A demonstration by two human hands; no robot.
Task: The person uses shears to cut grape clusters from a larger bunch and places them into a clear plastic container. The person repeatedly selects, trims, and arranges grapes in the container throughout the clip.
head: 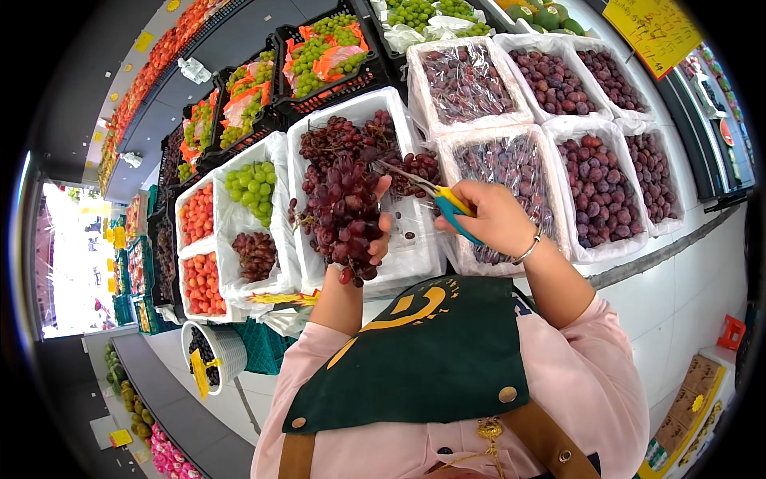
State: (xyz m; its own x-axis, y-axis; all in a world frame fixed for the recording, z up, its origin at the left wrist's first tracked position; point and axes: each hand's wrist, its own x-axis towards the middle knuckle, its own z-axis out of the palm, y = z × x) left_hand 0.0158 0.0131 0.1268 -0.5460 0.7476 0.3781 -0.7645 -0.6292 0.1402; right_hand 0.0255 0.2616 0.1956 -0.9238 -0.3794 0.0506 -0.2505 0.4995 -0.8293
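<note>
My left hand [381, 224] supports a large bunch of dark red grapes [344, 209], which hides most of the palm. In my right hand [494, 215] is a pair of scissors [446, 200] with yellow and teal handles. The blades point left, at the right side of the held bunch; whether they touch a stem I cannot tell. Under both hands stands a white foam box [413, 251], lined with plastic. More red grapes [344, 135] lie at its far end, and a smaller bunch [421, 170] rests by its right wall. A few loose grapes [409, 235] are on the bottom.
Right of the box are foam boxes of plums [598, 191], some under clear film [470, 84]. On the left, another foam box [287, 263] holds green grapes [251, 188] and red grapes. Black crates [287, 99] of green grapes stand behind. A white basket [230, 353] sits lower left.
</note>
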